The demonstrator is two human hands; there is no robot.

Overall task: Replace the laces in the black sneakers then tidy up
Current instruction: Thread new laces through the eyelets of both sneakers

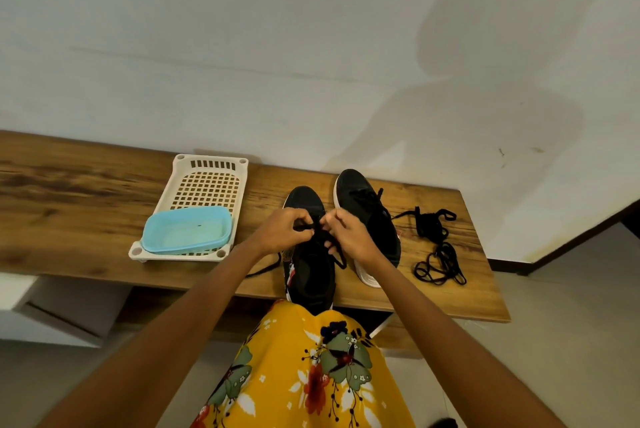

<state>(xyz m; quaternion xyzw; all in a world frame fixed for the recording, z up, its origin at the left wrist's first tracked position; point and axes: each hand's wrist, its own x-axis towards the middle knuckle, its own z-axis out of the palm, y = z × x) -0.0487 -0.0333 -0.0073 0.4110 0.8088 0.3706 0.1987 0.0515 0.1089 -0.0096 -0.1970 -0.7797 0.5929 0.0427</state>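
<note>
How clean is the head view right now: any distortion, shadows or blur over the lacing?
Head view: wide-angle bend curves the table; soft shadows on the wall; black lace against the black sneaker gives low contrast; left hand and right hand look sharp enough.

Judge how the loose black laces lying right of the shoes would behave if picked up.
The loose laces lie in tangled loops on the table, so they are probably floppy, light, and likely to dangle and snag rather than lift as one bundle.
</note>
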